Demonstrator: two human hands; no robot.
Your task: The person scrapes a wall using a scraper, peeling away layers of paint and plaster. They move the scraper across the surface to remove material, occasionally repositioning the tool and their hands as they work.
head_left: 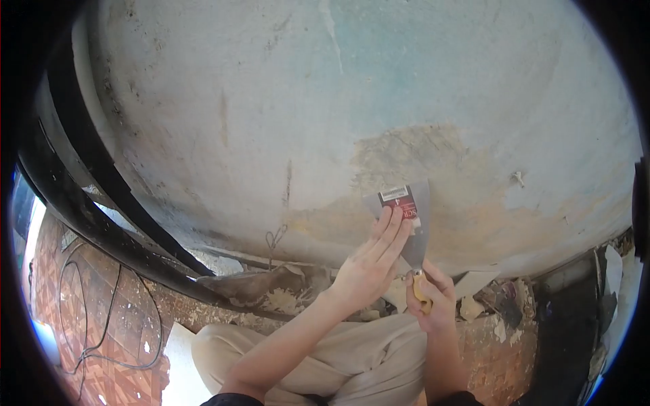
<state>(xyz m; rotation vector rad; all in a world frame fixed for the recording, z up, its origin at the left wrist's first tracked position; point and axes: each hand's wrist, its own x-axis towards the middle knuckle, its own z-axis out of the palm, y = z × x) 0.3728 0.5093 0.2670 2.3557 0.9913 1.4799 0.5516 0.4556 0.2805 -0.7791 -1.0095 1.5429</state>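
2-handed scrape of pale-blue wall [271, 101], prob: r hand [435, 298] grips yellow-handled metal scraper [417, 245], l hand [371, 265] flat on blade [422, 203]; next stroke needs low angle.

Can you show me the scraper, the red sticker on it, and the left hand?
Scraper [418, 241]: head view, on its grey blade.
Sticker [400, 202]: head view, on its red part.
Left hand [369, 266]: head view, on its back.

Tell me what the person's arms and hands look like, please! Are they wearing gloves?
No gloves: the left hand and right hand are both bare. The forearms are bare too, with no watch or bracelet to be seen. At the bottom edge of the picture, you can spot bits of black sleeves, one on each arm.
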